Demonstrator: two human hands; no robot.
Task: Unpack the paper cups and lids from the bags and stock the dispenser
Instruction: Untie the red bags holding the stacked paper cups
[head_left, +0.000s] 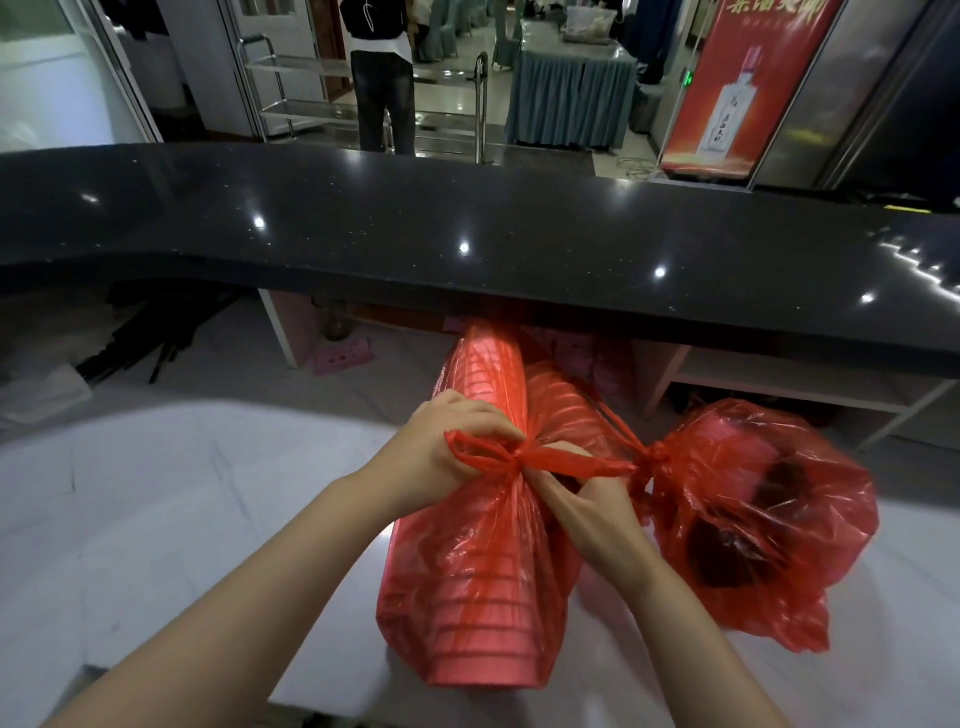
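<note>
At frame centre, the left hand (441, 447) and right hand (587, 499) pinch the knotted handles (511, 457) of a red bag of stacked cups (467, 587) lying on the white worktop (156, 509); a second red bag (753, 514) lies to its right.

Your long red bag (467, 582) of stacked cups (480, 629), lying on the white counter, knotted at its middle, beside it your rounder red bag (753, 525), tied shut, dark lids (727, 556) inside

red banner (748, 88), gold Chinese characters, too blurred to read
</note>
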